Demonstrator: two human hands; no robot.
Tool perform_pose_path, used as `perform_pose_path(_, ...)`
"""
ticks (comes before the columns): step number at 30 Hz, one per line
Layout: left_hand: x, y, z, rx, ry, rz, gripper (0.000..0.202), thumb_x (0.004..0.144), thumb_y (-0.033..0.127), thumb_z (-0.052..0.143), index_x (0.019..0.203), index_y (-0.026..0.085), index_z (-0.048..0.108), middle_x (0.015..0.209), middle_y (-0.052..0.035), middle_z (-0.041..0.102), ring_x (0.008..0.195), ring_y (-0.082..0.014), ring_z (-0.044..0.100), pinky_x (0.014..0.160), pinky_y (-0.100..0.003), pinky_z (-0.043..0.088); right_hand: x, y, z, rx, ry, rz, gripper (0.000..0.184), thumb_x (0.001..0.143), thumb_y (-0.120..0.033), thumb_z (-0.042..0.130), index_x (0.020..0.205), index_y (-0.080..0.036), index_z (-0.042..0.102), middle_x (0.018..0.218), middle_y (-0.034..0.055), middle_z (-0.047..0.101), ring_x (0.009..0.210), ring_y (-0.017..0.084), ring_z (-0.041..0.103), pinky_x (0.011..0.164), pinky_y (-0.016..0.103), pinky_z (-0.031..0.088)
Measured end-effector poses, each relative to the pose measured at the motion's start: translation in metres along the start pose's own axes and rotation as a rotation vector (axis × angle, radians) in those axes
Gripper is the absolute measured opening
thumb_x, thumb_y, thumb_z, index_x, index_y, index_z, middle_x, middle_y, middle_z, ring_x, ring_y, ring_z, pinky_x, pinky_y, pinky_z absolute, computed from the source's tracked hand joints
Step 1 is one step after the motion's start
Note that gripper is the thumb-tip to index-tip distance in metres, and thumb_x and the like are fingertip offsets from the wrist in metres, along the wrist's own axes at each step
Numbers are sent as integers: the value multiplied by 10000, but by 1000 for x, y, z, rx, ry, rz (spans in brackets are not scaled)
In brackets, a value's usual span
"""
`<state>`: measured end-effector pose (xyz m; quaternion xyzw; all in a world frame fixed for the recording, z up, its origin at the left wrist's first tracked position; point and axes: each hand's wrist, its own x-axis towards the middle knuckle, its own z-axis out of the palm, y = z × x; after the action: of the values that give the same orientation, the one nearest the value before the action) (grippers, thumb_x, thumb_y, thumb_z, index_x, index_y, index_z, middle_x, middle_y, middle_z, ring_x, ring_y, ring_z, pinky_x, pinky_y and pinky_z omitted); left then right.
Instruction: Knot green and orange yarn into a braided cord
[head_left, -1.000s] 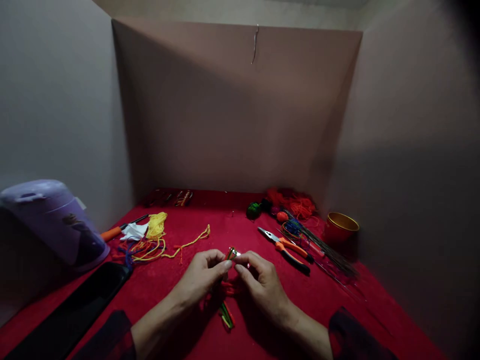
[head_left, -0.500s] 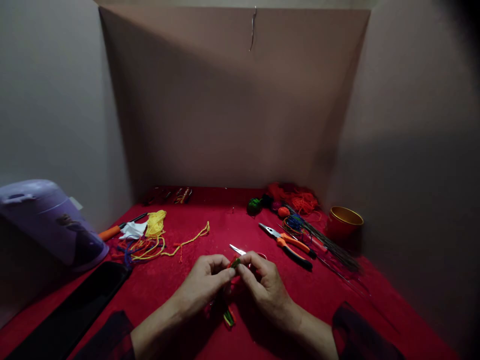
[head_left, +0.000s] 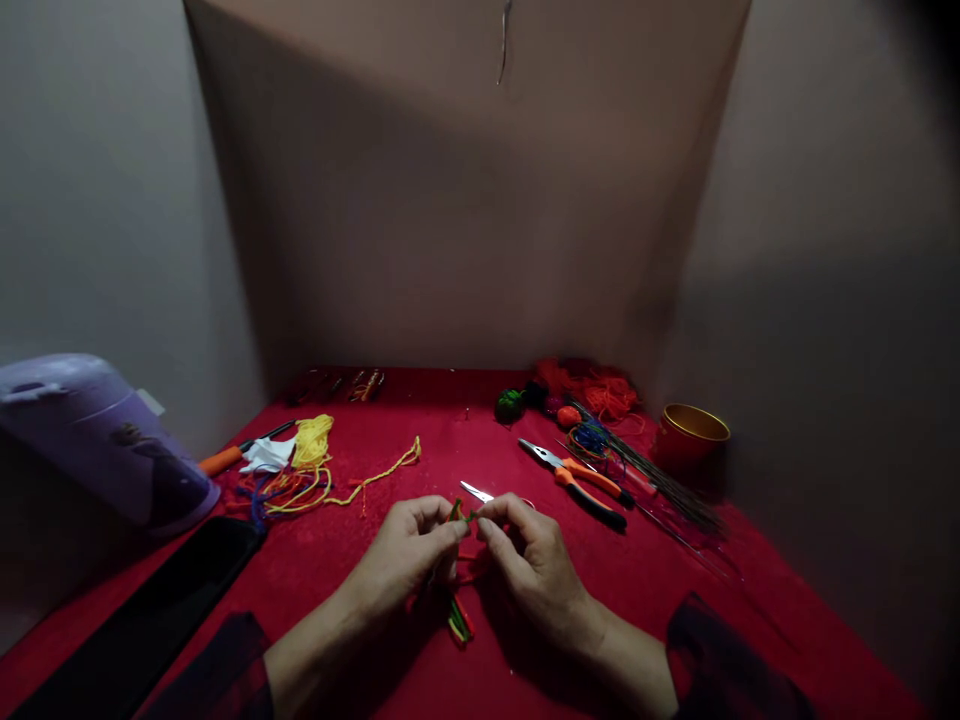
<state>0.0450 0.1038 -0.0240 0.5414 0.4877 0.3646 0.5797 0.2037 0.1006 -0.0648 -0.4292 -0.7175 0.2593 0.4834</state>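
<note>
Thumb and forefinger of the left hand (head_left: 409,552) made a pinching grip on a slim bundle of green, yellow and red thread (head_left: 460,622); its upper end stood out at the fingertips, and its cut-looking tail hung below the hand, just above or on the red cloth (head_left: 360,575) that covered the desk, though which of the two I could not tell. The right hand (head_left: 536,565), close beside, had its grip pressed together on a short green strand (head_left: 471,518) that ran across the small gap between the two hands; the bundle thus lay at the near middle of the desk, mostly hidden by the left fingers.

Just beyond the hands lay a pair of scissors with a silver blade (head_left: 475,491), partly covered by the right hand; to their right lay pliers with orange and black handles (head_left: 592,488), and farther right stood a red cup with a golden inside (head_left: 675,455); behind the pliers sat a dark green ball of yarn (head_left: 510,405), a small orange ball (head_left: 568,417) and a loose red-orange heap of yarn (head_left: 609,392); on the left lay a yellow skein (head_left: 313,443), beside a crumpled white cloth (head_left: 268,455); a purple plastic container (head_left: 82,420) leaned at the far left.
</note>
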Motion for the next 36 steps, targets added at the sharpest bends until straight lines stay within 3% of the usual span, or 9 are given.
perform_pose_path(9,-1,-3,0,66,-32,-10,250,748,329,561,588,151,491,461,11,518,400,-72,413,404,-193,283,-1,0,-2,-42,-1,-147,92,831,-136,504,839,-194,576,749,19,599,680,153,541,626,261,408)
perform_pose_path(15,-1,-3,1,67,-34,-33,260,783,343,523,607,153,500,433,16,512,364,-68,390,382,-187,274,0,-1,-2,-41,37,-84,72,834,-160,503,814,-198,561,726,18,586,650,155,525,587,258,393)
perform_pose_path(21,1,-5,1,89,-34,-31,285,802,362,490,602,158,498,429,19,511,326,-65,376,358,-185,267,0,-4,-4,-12,6,-184,88,826,-121,508,786,-188,549,722,12,565,671,148,525,618,264,389)
perform_pose_path(36,-3,-2,5,95,-78,-17,282,782,364,508,596,151,495,445,24,486,374,-65,377,379,-184,269,-2,0,-2,-14,-71,-148,93,844,-123,491,797,-185,541,714,13,576,638,140,522,590,247,383)
